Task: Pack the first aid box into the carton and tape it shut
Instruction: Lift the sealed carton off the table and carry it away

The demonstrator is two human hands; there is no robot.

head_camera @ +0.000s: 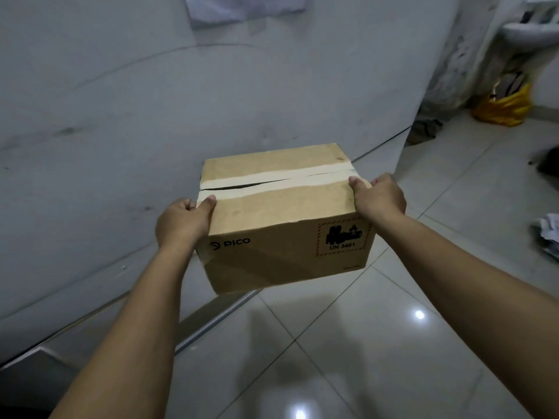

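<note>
- A pale grey wall (121, 116) fills the upper left and centre of the frame, scuffed with dark marks; glossy light floor tiles (378, 343) run across the lower right, catching bright spots of lamp light.
- Left of centre, the left hand (181, 222) grips the carton's left end, thumb lying on the top flap, the other fingers wrapped out of sight round the side.
- In the middle, the carton (281, 219) is held up clear of the floor, tilted slightly. Its top flaps are folded down, with pale tape strips (272, 179) along the seam and a dark gap open between them on the left part.
- Its front face shows "PICO" and a battery warning label (343, 238).
- Right of centre, the right hand (381, 196) clasps the carton's right top corner, thumb on top.
- In the upper right a yellow bag (503, 107) sits on the floor; crumpled paper (549, 234) lies at the right edge.
</note>
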